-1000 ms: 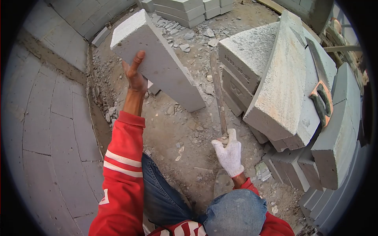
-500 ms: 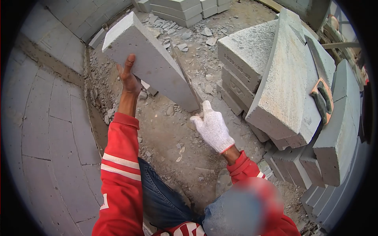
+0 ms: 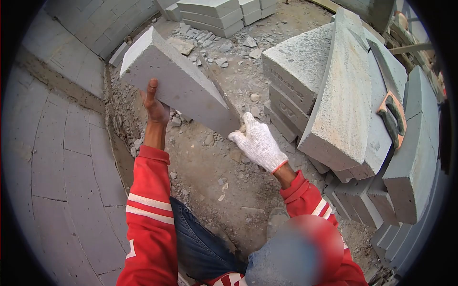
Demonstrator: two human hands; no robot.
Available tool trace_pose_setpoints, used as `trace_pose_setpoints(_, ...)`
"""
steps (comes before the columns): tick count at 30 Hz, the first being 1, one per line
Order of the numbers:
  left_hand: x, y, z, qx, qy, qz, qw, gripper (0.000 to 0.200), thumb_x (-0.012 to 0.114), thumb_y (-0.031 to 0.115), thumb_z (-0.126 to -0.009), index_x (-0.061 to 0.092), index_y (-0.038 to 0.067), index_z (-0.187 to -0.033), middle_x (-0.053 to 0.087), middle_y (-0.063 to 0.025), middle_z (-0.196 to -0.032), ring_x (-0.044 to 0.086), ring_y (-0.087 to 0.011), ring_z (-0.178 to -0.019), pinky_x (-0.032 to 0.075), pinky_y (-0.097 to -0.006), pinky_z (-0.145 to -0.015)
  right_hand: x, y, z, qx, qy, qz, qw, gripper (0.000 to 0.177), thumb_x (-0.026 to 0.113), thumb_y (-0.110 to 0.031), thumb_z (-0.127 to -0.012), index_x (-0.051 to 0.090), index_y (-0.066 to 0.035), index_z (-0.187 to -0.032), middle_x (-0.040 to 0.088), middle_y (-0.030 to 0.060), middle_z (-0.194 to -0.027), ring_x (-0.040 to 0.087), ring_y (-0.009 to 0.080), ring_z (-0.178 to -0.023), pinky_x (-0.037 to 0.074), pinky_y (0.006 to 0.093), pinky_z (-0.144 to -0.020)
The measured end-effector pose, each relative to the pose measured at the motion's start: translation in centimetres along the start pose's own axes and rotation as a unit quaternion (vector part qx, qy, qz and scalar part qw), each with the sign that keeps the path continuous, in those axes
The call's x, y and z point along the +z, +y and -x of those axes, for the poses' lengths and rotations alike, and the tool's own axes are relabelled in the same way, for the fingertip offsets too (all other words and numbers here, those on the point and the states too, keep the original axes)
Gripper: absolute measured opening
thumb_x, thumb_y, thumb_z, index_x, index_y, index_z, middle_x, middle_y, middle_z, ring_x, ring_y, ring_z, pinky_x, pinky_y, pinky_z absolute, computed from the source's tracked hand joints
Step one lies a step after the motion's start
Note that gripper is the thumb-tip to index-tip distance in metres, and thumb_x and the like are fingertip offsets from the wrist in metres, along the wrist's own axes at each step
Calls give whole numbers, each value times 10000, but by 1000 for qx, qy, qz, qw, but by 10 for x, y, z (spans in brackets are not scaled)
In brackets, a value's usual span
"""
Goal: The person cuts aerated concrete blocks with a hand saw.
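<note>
My bare left hand (image 3: 153,104) grips the near left side of a long grey concrete block (image 3: 174,78), holding it tilted above the ground. My right hand (image 3: 258,144), in a white knit glove, is closed on the handle of a long thin blade (image 3: 220,89). The blade lies along the block's right edge, running up and away from the glove. The glove sits just at the block's lower right corner. Red sleeves cover both arms.
A leaning pile of grey blocks (image 3: 334,95) fills the right side, with an orange-handled saw (image 3: 392,118) lying on it. More stacked blocks (image 3: 214,14) stand at the top. A curved block wall (image 3: 62,143) runs along the left. Rubble (image 3: 217,181) covers the dirt floor.
My right hand lifted the blade off the ground and brought it up against the block's right edge. The block shifted slightly left and lower in my left hand.
</note>
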State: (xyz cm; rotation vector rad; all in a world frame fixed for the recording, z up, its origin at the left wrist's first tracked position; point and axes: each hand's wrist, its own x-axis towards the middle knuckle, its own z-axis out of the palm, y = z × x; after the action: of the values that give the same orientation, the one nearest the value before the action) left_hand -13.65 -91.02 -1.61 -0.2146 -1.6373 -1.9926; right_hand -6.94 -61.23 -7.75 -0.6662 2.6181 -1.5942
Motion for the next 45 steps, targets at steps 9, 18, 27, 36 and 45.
trace_pose_setpoints(9, -29, 1, 13, -18, -15, 38, 999, 753, 738, 567, -909, 527, 76, -1440, 625, -66, -1310, 595, -265, -1242, 471, -460, -1087, -14, -63, 1, -75, 209, -84, 971, 365, 723, -160, -985, 464, 67, -1105, 646, 195, -674, 704, 407, -630, 506, 442, -515)
trace_pose_setpoints(18, -37, 0, 10, -43, -34, 71, 996, 685, 771, 485, -898, 569, 51, -1388, 657, -79, -1269, 631, -265, -1191, 487, -434, -1062, -20, -55, 11, -48, 96, -100, 989, 459, 737, -207, -976, 479, 120, -1170, 651, 229, -692, 706, 426, -667, 504, 434, -537)
trace_pose_setpoints(27, -26, 1, 20, -37, -47, 83, 995, 709, 785, 474, -888, 559, 56, -1414, 654, -65, -1304, 615, -256, -1231, 465, -433, -1095, 10, -16, 0, -20, 9, -14, 1000, 400, 748, -201, -962, 493, 82, -1085, 681, 233, -739, 721, 435, -712, 548, 421, -583)
trace_pose_setpoints(36, -24, 4, 19, -26, -26, 51, 998, 755, 776, 559, -880, 542, 77, -1413, 640, -62, -1262, 619, -254, -1202, 501, -448, -1046, -36, -86, 6, -113, 177, -116, 971, 394, 786, -169, -945, 492, 52, -1086, 619, 181, -680, 676, 316, -585, 490, 408, -519)
trace_pose_setpoints(45, -16, 6, 23, -41, -25, 45, 998, 721, 778, 552, -878, 579, 63, -1369, 664, -75, -1212, 638, -259, -1152, 514, -436, -1012, -13, -44, 9, -22, 34, -112, 993, 332, 731, -149, -972, 483, 53, -1062, 593, 148, -609, 675, 326, -570, 499, 389, -524)
